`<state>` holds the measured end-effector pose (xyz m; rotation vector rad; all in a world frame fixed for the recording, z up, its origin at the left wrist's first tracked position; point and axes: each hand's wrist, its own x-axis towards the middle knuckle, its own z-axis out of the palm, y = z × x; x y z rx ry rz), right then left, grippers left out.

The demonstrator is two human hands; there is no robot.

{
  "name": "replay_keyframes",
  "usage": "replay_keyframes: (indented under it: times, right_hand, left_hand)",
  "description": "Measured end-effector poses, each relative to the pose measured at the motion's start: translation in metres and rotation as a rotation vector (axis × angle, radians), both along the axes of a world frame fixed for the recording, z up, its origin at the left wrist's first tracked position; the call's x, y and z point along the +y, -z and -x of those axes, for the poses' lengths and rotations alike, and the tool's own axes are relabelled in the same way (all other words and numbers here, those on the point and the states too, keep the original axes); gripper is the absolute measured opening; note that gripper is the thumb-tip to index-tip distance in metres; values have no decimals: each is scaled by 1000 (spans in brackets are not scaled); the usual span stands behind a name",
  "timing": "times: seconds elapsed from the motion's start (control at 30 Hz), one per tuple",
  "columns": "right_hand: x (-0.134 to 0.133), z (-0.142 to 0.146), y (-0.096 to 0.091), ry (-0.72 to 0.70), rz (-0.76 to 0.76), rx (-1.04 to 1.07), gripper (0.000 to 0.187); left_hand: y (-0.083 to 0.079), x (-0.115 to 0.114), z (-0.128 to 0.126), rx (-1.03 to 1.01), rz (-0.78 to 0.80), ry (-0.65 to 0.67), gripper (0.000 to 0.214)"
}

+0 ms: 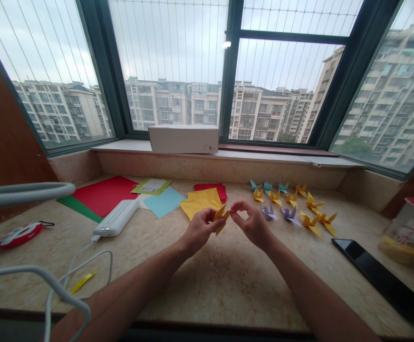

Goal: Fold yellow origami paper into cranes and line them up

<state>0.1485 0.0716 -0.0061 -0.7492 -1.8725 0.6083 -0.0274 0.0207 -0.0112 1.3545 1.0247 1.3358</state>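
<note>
A yellow folded paper crane (220, 218) is pinched in my left hand (203, 226), above the middle of the stone counter. My right hand (250, 222) is closed, its thumb and forefinger pinching a pointed tip of the same crane on its right side. Just behind my hands lie yellow paper sheets (200, 199), partly on top of red square sheets (218, 189). To the right of my right hand stand several finished cranes: teal ones (267, 186) at the back, yellow ones (274, 198) in the middle and at the right, and purple ones (291, 216) in front.
Light blue paper (164, 198), large red paper (105, 194) and a white power bank (117, 218) with a cable (32, 270) lie left. A red-white cutter-like object (20, 234) is at far left. A black phone-like slab (374, 270) and plastic jar (408, 228) are right; a white box (183, 139) stands on the sill.
</note>
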Motion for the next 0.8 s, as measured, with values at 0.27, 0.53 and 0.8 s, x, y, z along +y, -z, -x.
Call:
replay_keyframes:
  times: [0.27, 0.53, 0.8]
  right_hand:
    - [-5, -3, -4, -53, -191, -185, 15]
    - [-2, -4, 0, -80, -124, -159, 24]
    - [-1, -7, -2, -124, 36, -65, 27]
  left_hand:
    - [2, 2, 3, 76, -8, -6, 37]
    - [-1, 0, 2, 57, 21, 76, 40]
    - [-2, -1, 3, 20, 52, 162, 36]
